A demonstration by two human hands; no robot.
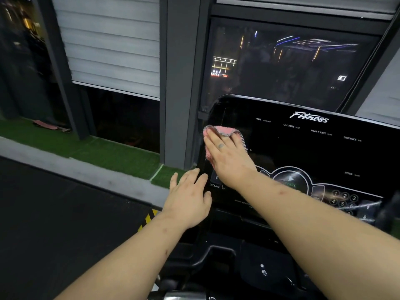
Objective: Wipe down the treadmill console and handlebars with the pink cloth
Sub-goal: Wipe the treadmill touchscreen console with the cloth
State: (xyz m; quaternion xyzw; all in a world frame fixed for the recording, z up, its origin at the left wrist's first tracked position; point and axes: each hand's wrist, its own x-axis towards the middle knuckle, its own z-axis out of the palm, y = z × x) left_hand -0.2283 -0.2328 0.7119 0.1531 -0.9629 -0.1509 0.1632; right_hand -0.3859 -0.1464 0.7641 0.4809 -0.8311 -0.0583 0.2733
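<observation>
The black glossy treadmill console (303,152) fills the right half of the view, with "Fitness" lettering, readout labels and a number keypad. The pink cloth (223,130) lies flat on the console's upper left area. My right hand (227,159) presses on the cloth with straight fingers, covering most of it. At the console's left edge, beside the INCLINE label, my left hand (190,195) rests with its fingers spread and straight. The handlebars are hard to make out in the dark area below the console.
A dark window (281,66) with reflections stands behind the console, and a grey pillar (177,83) is to its left. Green turf (108,152) and a grey kerb run along the floor at left. Yellow-black hazard tape (149,217) marks the floor edge.
</observation>
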